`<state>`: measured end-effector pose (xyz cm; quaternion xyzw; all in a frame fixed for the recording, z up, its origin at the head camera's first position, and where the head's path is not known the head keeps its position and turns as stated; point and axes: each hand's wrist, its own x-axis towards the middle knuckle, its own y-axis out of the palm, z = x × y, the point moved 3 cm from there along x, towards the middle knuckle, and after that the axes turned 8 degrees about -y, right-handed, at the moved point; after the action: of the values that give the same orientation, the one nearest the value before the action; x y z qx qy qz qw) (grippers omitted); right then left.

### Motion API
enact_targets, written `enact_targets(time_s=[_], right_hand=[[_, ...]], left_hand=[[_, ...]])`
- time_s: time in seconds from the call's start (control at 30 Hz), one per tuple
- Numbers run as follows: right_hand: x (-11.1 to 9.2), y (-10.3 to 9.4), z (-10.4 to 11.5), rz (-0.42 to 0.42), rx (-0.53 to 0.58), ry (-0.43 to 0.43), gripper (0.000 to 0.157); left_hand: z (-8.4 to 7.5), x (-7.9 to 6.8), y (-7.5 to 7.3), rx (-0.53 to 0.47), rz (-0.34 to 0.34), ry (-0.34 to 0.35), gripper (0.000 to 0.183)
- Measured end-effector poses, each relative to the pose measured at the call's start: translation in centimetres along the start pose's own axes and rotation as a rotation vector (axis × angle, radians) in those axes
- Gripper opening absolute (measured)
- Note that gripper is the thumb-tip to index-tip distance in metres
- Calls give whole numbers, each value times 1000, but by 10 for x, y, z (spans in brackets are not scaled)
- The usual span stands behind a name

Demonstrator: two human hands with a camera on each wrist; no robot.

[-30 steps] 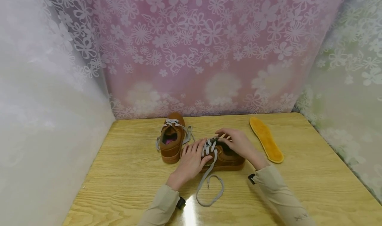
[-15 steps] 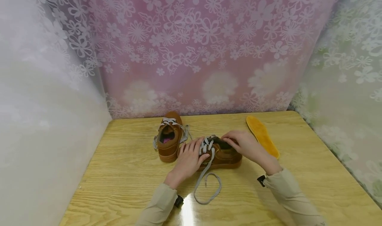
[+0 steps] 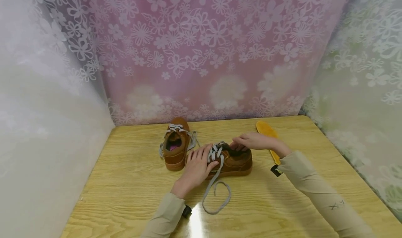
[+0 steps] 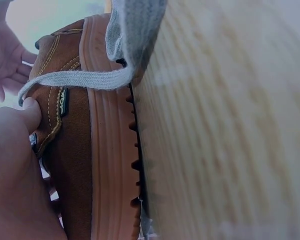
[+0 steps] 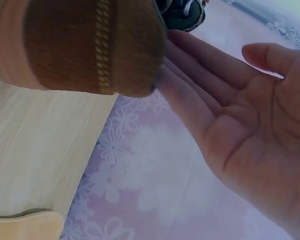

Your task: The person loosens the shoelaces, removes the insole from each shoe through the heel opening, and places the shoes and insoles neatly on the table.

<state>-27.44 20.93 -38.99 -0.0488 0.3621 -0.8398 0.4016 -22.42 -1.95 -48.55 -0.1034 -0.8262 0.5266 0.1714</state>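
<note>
A brown shoe (image 3: 233, 161) lies across the table with its toe to the left. My left hand (image 3: 197, 165) rests on its front, fingers laid over the toe and laces, thumb (image 4: 32, 112) pressed against the side of the upper. A grey lace (image 3: 216, 196) trails from it in a loop toward me. My right hand (image 3: 251, 142) hovers at the heel opening with straight fingers. In the right wrist view the palm (image 5: 245, 120) is bare and the fingertips touch the heel (image 5: 90, 45). A second brown shoe (image 3: 175, 148) stands just left.
A yellow insole (image 3: 265, 129) lies on the wooden table (image 3: 125, 182) behind my right wrist, near the far right corner. Floral curtains close the table in on the left, back and right. The loose lace loop lies between my forearms.
My right hand has left the laces at the tongue and moved right to the heel opening, fingers straightened. The left hand has stayed on the shoe's front.
</note>
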Motion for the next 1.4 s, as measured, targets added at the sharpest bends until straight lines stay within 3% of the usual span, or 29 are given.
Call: enact_targets(time_s=[0.13,0.43,0.67,0.9,1.2,1.4], right_hand=[[14,-3,2,114,30,90,50],[42,3,12,321,-160,228,44],[52,7,15,399,-179,328,41],[56,4,10,428,-149,354,50],[61,-2,4,468,-73,354,36],[62,0,2,545,-38,334,33]], left_hand=[[2,0,1,4,4,-3,67],[0,0,0,-21,-23,15,65],[-1,0,1,-28,3,2,64],[-1,-1,0,-26,-4,2,64],[-3,-2,-4,-18,-30,14,62],[-2,-3,-2,-19,-35,28,62]])
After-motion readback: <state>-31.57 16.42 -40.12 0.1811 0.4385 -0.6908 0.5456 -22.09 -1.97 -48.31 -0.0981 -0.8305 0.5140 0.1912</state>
